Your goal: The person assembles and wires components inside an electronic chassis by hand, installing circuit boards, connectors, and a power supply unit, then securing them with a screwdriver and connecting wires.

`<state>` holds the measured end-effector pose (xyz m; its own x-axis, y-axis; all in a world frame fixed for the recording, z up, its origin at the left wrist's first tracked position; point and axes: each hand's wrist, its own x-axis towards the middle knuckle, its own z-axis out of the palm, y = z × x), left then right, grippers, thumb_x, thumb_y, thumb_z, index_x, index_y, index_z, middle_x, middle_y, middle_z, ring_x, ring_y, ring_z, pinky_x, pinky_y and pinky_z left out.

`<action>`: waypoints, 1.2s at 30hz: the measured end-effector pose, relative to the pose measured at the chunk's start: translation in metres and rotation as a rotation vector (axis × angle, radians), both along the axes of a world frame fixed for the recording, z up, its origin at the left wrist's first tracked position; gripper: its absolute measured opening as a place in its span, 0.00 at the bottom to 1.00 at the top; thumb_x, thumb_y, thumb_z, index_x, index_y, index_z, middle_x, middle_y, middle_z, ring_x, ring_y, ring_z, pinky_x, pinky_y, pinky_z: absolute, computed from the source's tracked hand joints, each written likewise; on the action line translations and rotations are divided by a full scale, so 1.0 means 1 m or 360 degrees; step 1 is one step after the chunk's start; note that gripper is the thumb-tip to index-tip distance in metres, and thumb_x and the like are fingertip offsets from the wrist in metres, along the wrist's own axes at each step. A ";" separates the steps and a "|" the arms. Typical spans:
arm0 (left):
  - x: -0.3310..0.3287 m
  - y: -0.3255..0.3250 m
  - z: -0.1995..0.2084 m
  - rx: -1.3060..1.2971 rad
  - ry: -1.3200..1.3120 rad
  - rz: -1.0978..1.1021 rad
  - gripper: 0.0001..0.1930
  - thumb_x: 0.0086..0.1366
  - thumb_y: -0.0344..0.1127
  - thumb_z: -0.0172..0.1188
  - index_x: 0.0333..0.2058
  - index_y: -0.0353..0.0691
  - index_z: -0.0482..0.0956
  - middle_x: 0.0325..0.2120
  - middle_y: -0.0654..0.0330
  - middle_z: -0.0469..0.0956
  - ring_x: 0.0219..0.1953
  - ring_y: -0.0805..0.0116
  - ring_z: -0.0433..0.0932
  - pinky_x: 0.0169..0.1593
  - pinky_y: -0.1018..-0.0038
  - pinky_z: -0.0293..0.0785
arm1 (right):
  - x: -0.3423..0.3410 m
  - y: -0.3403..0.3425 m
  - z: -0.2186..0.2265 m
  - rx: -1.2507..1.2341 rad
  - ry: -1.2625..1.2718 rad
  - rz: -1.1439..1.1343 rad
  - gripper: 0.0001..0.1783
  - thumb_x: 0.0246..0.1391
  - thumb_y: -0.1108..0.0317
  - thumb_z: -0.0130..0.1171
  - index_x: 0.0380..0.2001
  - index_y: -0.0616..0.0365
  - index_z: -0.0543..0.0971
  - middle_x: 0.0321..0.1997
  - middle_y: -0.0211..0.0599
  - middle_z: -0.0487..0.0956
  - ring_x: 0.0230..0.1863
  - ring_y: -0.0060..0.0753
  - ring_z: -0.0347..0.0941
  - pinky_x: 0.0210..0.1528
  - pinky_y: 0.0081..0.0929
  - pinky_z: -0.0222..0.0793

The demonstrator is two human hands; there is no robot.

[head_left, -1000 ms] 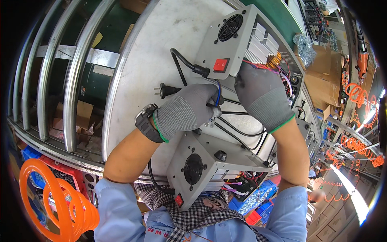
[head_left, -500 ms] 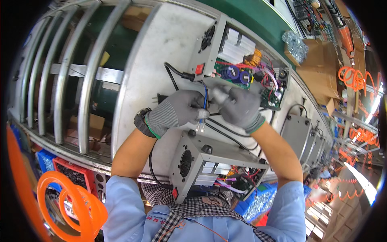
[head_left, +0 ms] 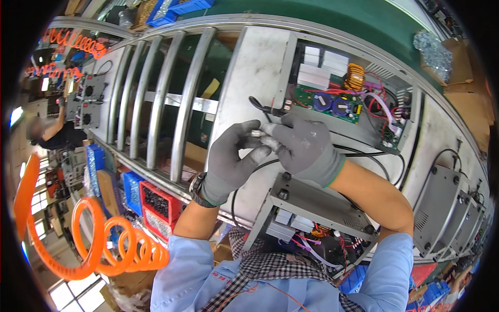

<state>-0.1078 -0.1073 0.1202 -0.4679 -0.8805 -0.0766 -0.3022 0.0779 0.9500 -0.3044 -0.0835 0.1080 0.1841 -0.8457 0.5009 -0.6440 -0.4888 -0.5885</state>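
My left hand (head_left: 232, 162), in a grey glove, has its fingers curved and its thumb spread away from them. Its fingertips meet those of my right hand (head_left: 307, 148), gloved alike, whose bent fingers pinch a small silvery piece (head_left: 255, 133). I cannot make out its exact kind. Just beyond my hands lies an uncovered metal case (head_left: 358, 127), its circuit board (head_left: 325, 101) with white heat sinks, a copper coil and blue capacitors exposed. A black power cord (head_left: 258, 105) runs beside it. Close to my body, a second uncovered case (head_left: 322, 200) stands below my right wrist.
Steel rollers (head_left: 189, 104) flank the white bench surface (head_left: 254, 67) on the left. Covered grey cases (head_left: 436, 208) stand in a row at right. An orange coiled hose (head_left: 88, 239) hangs at lower left near red bins (head_left: 158, 208). Another person (head_left: 52, 127) is at far left.
The view has swung left, showing more rollers and another person. The blue and dark wires that my left hand pinched no longer show there; its thumb has spread and my hands have come together.
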 end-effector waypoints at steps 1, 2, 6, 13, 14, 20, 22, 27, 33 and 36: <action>-0.003 0.000 0.003 0.0067 0.0090 0.0075 0.24 0.60 0.34 0.65 0.51 0.26 0.69 0.40 0.52 0.78 0.41 0.67 0.79 0.46 0.71 0.77 | -0.003 -0.002 -0.001 0.0023 0.0074 0.0004 0.16 0.41 0.68 0.63 0.39 0.50 0.80 0.29 0.33 0.75 0.25 0.35 0.76 0.23 0.31 0.70; -0.004 -0.001 0.005 0.0052 0.0055 0.0079 0.24 0.60 0.34 0.65 0.51 0.26 0.69 0.40 0.52 0.78 0.41 0.67 0.79 0.46 0.71 0.77 | -0.004 -0.003 -0.003 -0.0041 0.0061 0.0000 0.17 0.41 0.66 0.63 0.39 0.51 0.80 0.28 0.32 0.74 0.24 0.34 0.75 0.22 0.31 0.69; -0.011 -0.001 0.010 0.0325 0.0364 0.0069 0.19 0.63 0.35 0.62 0.47 0.27 0.71 0.37 0.51 0.80 0.38 0.66 0.81 0.46 0.71 0.78 | -0.011 -0.004 -0.003 -0.0017 0.0157 -0.0023 0.17 0.42 0.65 0.63 0.40 0.52 0.80 0.28 0.32 0.75 0.23 0.34 0.74 0.23 0.32 0.69; -0.015 -0.003 0.003 -0.0116 0.0057 -0.0008 0.14 0.65 0.36 0.60 0.42 0.29 0.74 0.33 0.53 0.80 0.35 0.68 0.81 0.41 0.74 0.77 | -0.021 -0.002 -0.008 -0.0041 0.0255 0.0091 0.17 0.41 0.66 0.62 0.39 0.53 0.80 0.27 0.32 0.74 0.24 0.34 0.74 0.23 0.32 0.68; -0.014 -0.004 0.002 -0.0441 -0.0191 -0.0027 0.11 0.65 0.33 0.59 0.40 0.31 0.76 0.31 0.54 0.80 0.34 0.68 0.80 0.39 0.74 0.76 | -0.021 -0.003 -0.009 -0.0031 0.0239 0.0160 0.20 0.39 0.67 0.62 0.41 0.52 0.80 0.28 0.31 0.74 0.22 0.32 0.73 0.22 0.32 0.67; -0.030 0.000 -0.009 0.0211 -0.0025 0.0124 0.17 0.70 0.42 0.52 0.31 0.31 0.73 0.22 0.59 0.76 0.24 0.73 0.76 0.30 0.79 0.72 | -0.028 0.000 -0.026 -0.0357 0.0437 0.0093 0.07 0.45 0.63 0.55 0.25 0.53 0.76 0.22 0.30 0.72 0.26 0.33 0.73 0.25 0.32 0.67; -0.036 -0.005 -0.008 0.0506 0.0039 0.0127 0.14 0.71 0.38 0.50 0.31 0.31 0.74 0.20 0.63 0.74 0.23 0.78 0.72 0.29 0.79 0.69 | -0.035 -0.008 -0.029 -0.0575 0.0528 0.0126 0.08 0.44 0.62 0.55 0.21 0.54 0.77 0.19 0.30 0.71 0.24 0.33 0.73 0.24 0.32 0.66; -0.039 -0.015 -0.015 -0.0477 -0.0528 0.0409 0.21 0.59 0.43 0.67 0.41 0.30 0.75 0.31 0.58 0.79 0.29 0.76 0.77 0.34 0.78 0.74 | -0.052 -0.019 -0.028 -0.0176 0.0635 -0.0198 0.04 0.41 0.66 0.56 0.20 0.53 0.76 0.22 0.32 0.73 0.24 0.33 0.73 0.24 0.33 0.68; -0.041 -0.033 -0.036 -0.0550 -0.0173 0.0230 0.28 0.59 0.34 0.66 0.55 0.28 0.67 0.42 0.56 0.74 0.31 0.77 0.75 0.33 0.80 0.74 | -0.048 -0.024 -0.031 -0.0243 0.0655 -0.0219 0.06 0.38 0.64 0.56 0.22 0.54 0.75 0.22 0.32 0.72 0.24 0.33 0.74 0.25 0.33 0.68; -0.042 -0.032 -0.035 -0.0621 -0.0342 0.0268 0.24 0.60 0.32 0.63 0.53 0.28 0.70 0.39 0.56 0.75 0.28 0.76 0.75 0.31 0.80 0.72 | -0.047 -0.023 -0.034 -0.0263 0.0637 -0.0247 0.07 0.38 0.64 0.56 0.22 0.53 0.75 0.22 0.32 0.72 0.24 0.33 0.74 0.24 0.33 0.67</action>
<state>-0.1501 -0.1393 0.0856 -0.3260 -0.9249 0.1955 -0.5275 0.3496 0.7743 -0.3512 -0.1067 0.0741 0.2679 -0.7935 0.5465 -0.8778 -0.4349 -0.2011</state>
